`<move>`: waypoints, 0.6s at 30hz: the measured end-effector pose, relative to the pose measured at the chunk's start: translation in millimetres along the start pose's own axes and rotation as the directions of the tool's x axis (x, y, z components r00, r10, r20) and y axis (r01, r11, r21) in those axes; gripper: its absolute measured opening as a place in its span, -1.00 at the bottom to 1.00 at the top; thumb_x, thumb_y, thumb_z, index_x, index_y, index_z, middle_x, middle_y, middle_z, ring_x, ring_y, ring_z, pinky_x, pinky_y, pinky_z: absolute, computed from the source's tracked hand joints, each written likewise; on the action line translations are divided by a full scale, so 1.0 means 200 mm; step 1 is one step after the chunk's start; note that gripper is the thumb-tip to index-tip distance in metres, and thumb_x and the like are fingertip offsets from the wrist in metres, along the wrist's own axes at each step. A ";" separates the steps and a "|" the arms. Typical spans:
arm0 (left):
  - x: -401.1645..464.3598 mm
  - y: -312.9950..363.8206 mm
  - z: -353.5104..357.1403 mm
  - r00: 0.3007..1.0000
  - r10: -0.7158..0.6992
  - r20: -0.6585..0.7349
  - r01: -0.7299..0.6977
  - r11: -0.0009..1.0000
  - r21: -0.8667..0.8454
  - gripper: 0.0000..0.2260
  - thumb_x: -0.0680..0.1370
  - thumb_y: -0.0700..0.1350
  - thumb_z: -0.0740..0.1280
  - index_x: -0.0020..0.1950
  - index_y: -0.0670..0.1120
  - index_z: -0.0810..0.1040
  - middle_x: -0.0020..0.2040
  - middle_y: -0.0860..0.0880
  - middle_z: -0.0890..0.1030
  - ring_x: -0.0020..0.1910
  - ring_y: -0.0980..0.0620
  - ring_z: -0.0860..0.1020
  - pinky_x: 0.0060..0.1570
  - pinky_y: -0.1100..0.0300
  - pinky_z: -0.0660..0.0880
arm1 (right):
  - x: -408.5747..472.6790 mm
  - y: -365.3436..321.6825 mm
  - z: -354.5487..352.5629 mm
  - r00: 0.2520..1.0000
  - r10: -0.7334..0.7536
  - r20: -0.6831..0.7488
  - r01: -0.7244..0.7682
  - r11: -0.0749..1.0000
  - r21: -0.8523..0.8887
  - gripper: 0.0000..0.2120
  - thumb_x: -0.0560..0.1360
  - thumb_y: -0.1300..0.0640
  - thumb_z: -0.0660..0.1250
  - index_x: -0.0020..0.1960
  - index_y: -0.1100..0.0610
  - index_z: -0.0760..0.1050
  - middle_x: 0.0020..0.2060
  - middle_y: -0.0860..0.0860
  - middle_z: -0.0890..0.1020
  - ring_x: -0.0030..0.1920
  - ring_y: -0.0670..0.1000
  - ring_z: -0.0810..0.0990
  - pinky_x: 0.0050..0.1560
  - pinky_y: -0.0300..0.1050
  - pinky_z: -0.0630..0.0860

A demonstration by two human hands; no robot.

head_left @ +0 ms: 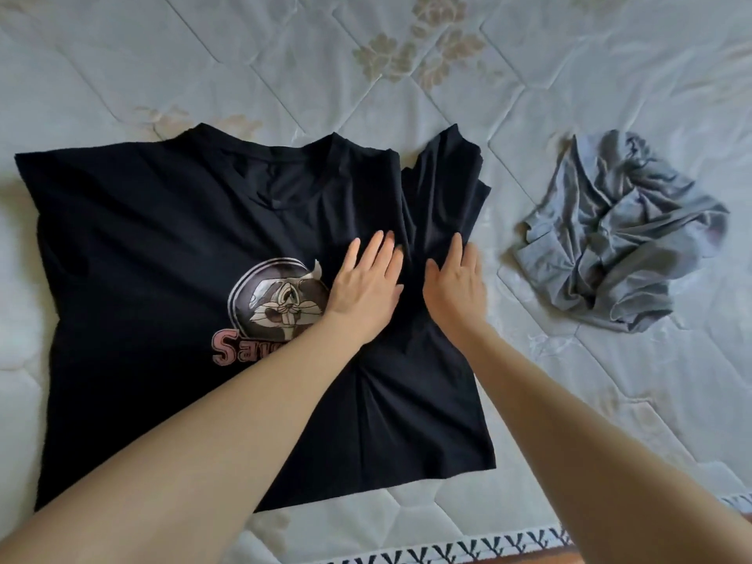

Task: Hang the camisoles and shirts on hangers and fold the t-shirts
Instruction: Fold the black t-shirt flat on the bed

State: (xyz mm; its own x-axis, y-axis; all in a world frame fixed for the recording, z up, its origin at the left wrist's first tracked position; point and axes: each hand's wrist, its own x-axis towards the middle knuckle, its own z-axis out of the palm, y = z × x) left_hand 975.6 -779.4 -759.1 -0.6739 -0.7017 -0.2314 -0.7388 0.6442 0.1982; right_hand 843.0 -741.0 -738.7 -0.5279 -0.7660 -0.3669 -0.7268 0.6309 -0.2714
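Observation:
A black t-shirt (154,246) with a cartoon rabbit print lies face up on the mattress, collar toward the far side. Its right sleeve and side are bunched and creased. My left hand (366,278) lies flat with straight fingers on the shirt, just right of the print. Beside it, my right hand (457,278) presses flat on the wrinkled fabric near the right sleeve. A crumpled grey garment (618,238) sits apart to the right.
The quilted pale mattress (407,75) with a beige floral pattern spans the whole view. Its patterned trim edge (508,543) runs along the bottom right. No hangers are in view.

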 end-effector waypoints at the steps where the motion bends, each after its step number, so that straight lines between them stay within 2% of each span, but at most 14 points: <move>1: 0.04 0.02 0.00 1.000 0.007 -0.028 -0.007 1.000 -0.012 -0.46 0.67 0.05 0.04 0.57 -0.22 0.08 0.59 -0.19 0.09 0.58 -0.11 0.00 0.53 -0.07 -0.07 | 0.03 0.01 -0.01 0.998 0.012 -0.055 -0.009 0.999 0.053 -0.43 0.66 0.04 0.09 0.59 0.18 0.03 0.49 0.12 0.23 0.48 0.13 0.21 0.38 0.02 0.27; 4: 0.16 0.06 -0.01 0.997 0.032 -0.063 -0.033 0.999 -0.027 -0.47 0.67 0.02 0.06 0.56 -0.23 0.12 0.58 -0.21 0.10 0.58 -0.12 0.04 0.53 -0.06 -0.03 | 0.16 0.01 -0.07 0.979 0.145 -0.145 -0.099 0.954 0.285 -0.52 0.64 0.10 0.15 0.52 0.21 0.21 0.36 0.13 0.41 0.33 0.13 0.38 0.26 -0.07 0.32; 7: 0.27 0.10 -0.03 0.997 0.070 -0.028 -0.070 0.998 0.004 -0.48 0.69 0.03 0.03 0.57 -0.23 0.09 0.59 -0.19 0.03 0.59 -0.11 -0.03 0.54 -0.04 -0.09 | 0.32 0.04 -0.12 0.913 0.408 0.017 -0.340 0.735 0.586 -0.68 0.62 0.10 0.18 0.31 0.20 0.44 0.15 0.09 0.57 0.10 0.06 0.54 0.03 -0.13 0.40; 9: 0.33 0.11 -0.03 0.998 0.055 -0.014 -0.054 0.997 0.060 -0.46 0.69 0.04 0.00 0.57 -0.25 0.04 0.59 -0.19 0.04 0.59 -0.10 -0.05 0.54 -0.04 -0.12 | 0.40 0.07 -0.14 0.889 0.449 0.094 -0.400 0.659 0.637 -0.79 0.59 0.08 0.22 0.02 0.19 0.56 -0.15 0.03 0.61 -0.14 0.04 0.58 -0.10 -0.08 0.47; 10: 0.35 0.11 -0.03 0.999 0.046 -0.012 -0.045 0.996 0.083 -0.46 0.69 0.05 -0.02 0.57 -0.26 0.03 0.59 -0.20 0.05 0.59 -0.10 -0.05 0.54 -0.04 -0.13 | 0.43 0.07 -0.15 0.892 0.440 0.102 -0.400 0.666 0.629 -0.78 0.56 0.08 0.25 -0.13 0.20 0.55 -0.29 0.02 0.57 -0.26 0.04 0.55 -0.16 -0.04 0.48; 12: 0.40 0.12 -0.03 1.000 0.028 -0.005 -0.027 0.996 0.086 -0.45 0.69 0.05 -0.04 0.57 -0.26 0.00 0.59 -0.22 0.06 0.58 -0.12 -0.03 0.54 -0.04 -0.14 | 0.45 0.07 -0.16 0.906 0.408 0.113 -0.387 0.690 0.611 -0.78 0.50 0.10 0.30 -0.24 0.23 0.51 -0.40 0.03 0.49 -0.34 0.06 0.48 -0.24 -0.01 0.47; 16: 0.50 0.18 -0.07 1.000 -0.021 0.019 0.021 1.000 -0.002 -0.47 0.70 0.04 -0.04 0.58 -0.22 -0.03 0.57 -0.29 0.03 0.57 -0.18 0.00 0.54 -0.05 -0.13 | 0.46 0.06 -0.17 0.910 0.407 0.076 -0.363 0.696 0.619 -0.83 0.50 0.09 0.26 -0.16 0.20 0.48 -0.34 0.00 0.54 -0.28 0.03 0.53 -0.17 -0.03 0.50; 18: 0.57 0.21 -0.09 0.998 -0.062 0.032 0.062 0.998 -0.014 -0.48 0.70 0.03 -0.05 0.58 -0.22 -0.05 0.58 -0.29 0.00 0.57 -0.19 -0.02 0.54 -0.05 -0.13 | 0.44 0.09 -0.17 0.891 0.451 0.053 -0.353 0.613 0.707 -0.83 0.52 0.15 0.22 -0.24 0.13 0.34 -0.36 -0.05 0.44 -0.33 -0.03 0.41 -0.20 -0.08 0.41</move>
State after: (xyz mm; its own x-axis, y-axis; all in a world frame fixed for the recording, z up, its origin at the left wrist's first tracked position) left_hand 867.7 -838.9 -760.4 -0.6264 -0.7299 -0.2738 -0.7793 0.5950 0.1968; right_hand 767.9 -801.0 -746.1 -0.7747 -0.3912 -0.4968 0.0512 0.7442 -0.6660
